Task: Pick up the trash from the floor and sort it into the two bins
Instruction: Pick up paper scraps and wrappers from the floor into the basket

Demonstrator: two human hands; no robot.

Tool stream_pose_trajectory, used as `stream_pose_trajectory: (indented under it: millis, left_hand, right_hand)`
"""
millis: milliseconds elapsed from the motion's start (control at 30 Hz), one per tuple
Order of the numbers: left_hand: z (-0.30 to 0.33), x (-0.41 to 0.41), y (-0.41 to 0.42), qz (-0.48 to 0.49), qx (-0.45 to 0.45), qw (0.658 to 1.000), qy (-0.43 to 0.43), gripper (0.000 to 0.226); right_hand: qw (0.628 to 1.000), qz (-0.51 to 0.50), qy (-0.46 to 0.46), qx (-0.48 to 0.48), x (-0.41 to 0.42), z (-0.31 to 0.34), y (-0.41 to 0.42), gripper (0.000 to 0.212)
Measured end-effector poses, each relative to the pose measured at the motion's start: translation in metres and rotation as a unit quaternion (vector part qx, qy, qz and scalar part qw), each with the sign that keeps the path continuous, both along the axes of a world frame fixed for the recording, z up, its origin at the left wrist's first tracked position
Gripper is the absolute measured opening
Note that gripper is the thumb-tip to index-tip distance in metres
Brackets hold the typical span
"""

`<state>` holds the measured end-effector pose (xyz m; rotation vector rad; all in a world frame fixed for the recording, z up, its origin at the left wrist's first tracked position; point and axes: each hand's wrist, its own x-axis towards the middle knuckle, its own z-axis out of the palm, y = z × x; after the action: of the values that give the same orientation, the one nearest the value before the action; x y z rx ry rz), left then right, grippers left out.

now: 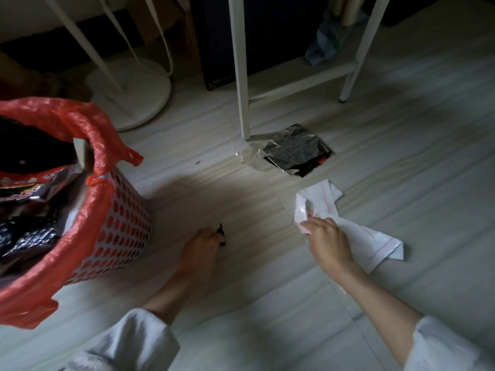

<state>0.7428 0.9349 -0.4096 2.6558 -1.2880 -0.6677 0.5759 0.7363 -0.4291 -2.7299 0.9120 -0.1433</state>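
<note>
Floor (267, 303): one bin (117, 223), two wrappers; right hand (325, 241) grips one.

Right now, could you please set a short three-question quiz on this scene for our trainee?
1. True or false: the right hand grips the white wrapper.
2. What lines the perforated bin? A) red plastic bag B) blue cloth C) nothing
3. Fill in: the dark foil packet lies on the floor beside a white table ____.

Key: 1 true. 2 A, the red bag. 3 leg.
</note>
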Motion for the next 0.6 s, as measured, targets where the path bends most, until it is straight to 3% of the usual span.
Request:
stream_pose_trajectory:
  millis: [67, 200, 300, 367, 467, 600]
  left_hand:
    - [0.011, -0.001, 0.0, 0.008, -0.055, 0.998, -0.004, 0.035]
    - [0.057, -0.003, 0.001, 0.0, -0.187, 0.982, -0.008, 0.024]
    - [0.098, 0.0, -0.013, -0.014, -0.277, 0.957, -0.081, 0.039]
    - [0.165, 0.02, 0.024, 0.021, -0.358, 0.914, -0.189, 0.035]
    - [0.203, 0.039, 0.031, 0.048, -0.39, 0.87, -0.298, 0.019]
    - [0.23, 0.081, 0.091, 0.14, -0.392, 0.846, -0.334, 0.021]
  right_hand:
    - [0.999, 0.002, -0.03, 0.027, 0.007, 0.013, 0.01, 0.036]
    - [0.982, -0.018, -0.176, 0.062, 0.031, 0.066, 0.035, 0.04]
    - [0.958, -0.073, -0.255, 0.114, 0.057, 0.108, 0.038, 0.04]
    - [0.932, -0.022, -0.319, 0.171, 0.098, 0.175, 0.072, 0.04]
    - [0.914, 0.015, -0.368, 0.172, 0.128, 0.217, 0.08, 0.039]
    - [0.879, 0.112, -0.429, 0.178, 0.168, 0.271, 0.126, 0.04]
